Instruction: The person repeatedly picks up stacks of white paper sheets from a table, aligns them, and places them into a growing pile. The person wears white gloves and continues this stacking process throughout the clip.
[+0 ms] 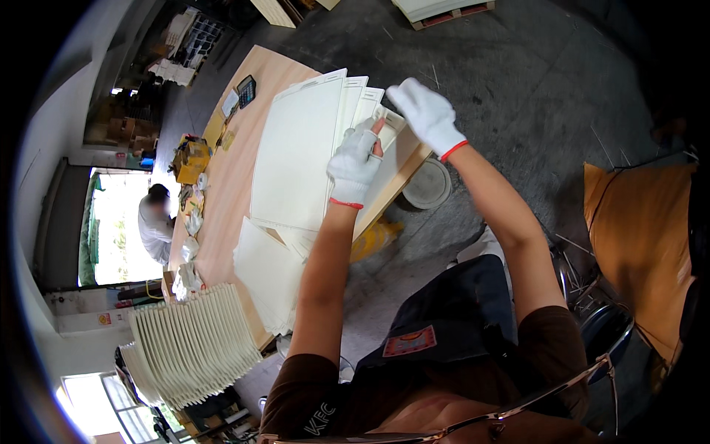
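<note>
On the long pale wooden worktop (237, 163), a fanned row of cream ribbed sheets (192, 344) is already stacked at the near end. A looser pile of cream flat sheets (270, 277) is left. A fan of cream sheets (303, 148) is gripped by the white-gloved left hand (355, 163); its top corner is pinched by the right hand (427, 115).

Cream sheets (299, 148) on a tan wooden tabletop (229, 185); white gloves with red cuffs on left hand (355, 163) and right hand (427, 115).
</note>
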`<state>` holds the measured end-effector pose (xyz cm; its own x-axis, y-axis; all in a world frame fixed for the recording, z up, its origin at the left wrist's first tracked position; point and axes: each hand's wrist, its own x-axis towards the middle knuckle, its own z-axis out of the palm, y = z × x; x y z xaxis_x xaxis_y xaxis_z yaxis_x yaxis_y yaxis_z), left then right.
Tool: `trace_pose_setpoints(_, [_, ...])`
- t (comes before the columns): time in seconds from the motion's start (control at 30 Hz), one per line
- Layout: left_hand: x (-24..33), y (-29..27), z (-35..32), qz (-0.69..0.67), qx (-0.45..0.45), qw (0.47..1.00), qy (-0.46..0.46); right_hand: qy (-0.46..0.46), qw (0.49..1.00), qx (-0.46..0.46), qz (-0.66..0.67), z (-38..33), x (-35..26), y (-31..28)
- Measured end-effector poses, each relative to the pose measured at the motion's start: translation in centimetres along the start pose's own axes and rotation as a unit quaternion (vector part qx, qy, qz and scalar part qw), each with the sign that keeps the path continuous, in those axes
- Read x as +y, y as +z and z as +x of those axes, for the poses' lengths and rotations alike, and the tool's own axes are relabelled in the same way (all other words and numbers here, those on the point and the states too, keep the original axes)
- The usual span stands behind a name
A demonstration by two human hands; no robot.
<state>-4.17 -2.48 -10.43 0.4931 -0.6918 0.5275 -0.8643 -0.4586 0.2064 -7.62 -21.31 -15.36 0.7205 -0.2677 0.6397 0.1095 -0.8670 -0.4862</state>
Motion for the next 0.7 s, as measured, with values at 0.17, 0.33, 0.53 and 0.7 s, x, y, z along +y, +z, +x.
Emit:
trace_pose_setpoints(0.17, [-0.6, -0.1, -0.8, 0.012, 0.053, 0.998, 0.008, 0.434, 0.736, -0.295, 0.428, 4.4, -0.7, -3.8])
trace_pose_setpoints(0.33, [-0.1, 0.0, -1.8, 0.014, 0.148, 0.989, 0.016, 0.368, 0.597, -0.408, 0.584, 4.5, -0.3, 0.0])
trace_pose_setpoints(0.53, [6.7, 0.0, -9.3, -0.619, -0.005, 0.656, -0.431, 0.382, 0.652, -0.464, 0.463, 6.8, -1.7, -2.1])
trace_pose_setpoints(0.7, [7.1, -1.7, -10.1, -0.868, 0.239, 0.223, -0.374, 0.385, 0.638, -0.5, 0.442, 7.3, -2.9, -3.1])
